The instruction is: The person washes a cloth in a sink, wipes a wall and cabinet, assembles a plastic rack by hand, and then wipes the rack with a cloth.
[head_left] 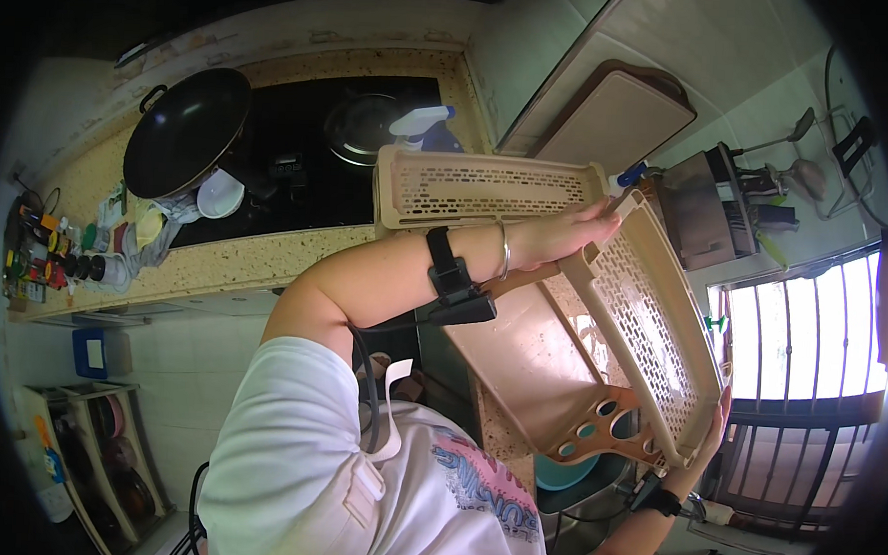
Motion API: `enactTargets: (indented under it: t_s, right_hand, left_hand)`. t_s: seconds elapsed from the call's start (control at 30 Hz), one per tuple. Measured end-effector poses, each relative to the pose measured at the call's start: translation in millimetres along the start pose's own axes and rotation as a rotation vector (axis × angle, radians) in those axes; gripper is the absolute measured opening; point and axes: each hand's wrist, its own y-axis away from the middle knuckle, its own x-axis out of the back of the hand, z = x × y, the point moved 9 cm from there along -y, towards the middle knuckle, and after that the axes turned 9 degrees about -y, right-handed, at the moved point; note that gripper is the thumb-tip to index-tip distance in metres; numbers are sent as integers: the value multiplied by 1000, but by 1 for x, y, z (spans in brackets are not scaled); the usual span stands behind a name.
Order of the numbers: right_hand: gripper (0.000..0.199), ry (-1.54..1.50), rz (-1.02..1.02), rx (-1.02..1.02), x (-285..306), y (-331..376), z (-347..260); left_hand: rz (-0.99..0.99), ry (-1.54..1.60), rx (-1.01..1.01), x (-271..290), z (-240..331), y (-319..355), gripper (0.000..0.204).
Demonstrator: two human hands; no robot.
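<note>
A beige slatted dish-drainer tray (599, 312) is held tilted above the sink edge. The right hand (709, 438) grips its near end, fingers curled round the rim; the left hand (563, 235) clasps its far corner, forearm stretched across. Beyond lie the speckled countertop (259, 256), a black cooktop (301, 165) and a black wok (185, 131).

A single head-worn fisheye view is given, tilted steeply sideways and looking down past the wearer's shoulder. The tabletop (269, 257) with the stove (302, 155) is seen at upper left, the window (804, 329) at right. The held basket (609, 313) is seen close, at centre right.
</note>
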Motion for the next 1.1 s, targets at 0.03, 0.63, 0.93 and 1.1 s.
enactTargets:
  t_s: [0.03, 0.63, 0.93, 1.1]
  right_hand:
    - [55, 0, -10, 12, 9, -3, 2]
    - [82, 1642, -787, 620, -277, 98, -10]
    - [83, 1172, -751, 195, -313, 45, 60]
    - [85, 1376, -707, 282, -312, 42, 61]
  left_hand:
    - [26, 45, -6, 0, 5, 6, 59]
    - [613, -758, -503, 39, -58, 55, 43]
    - [495, -667, -445, 31, -68, 43, 51]
    - [537, -653, -475, 38, -70, 45, 54]
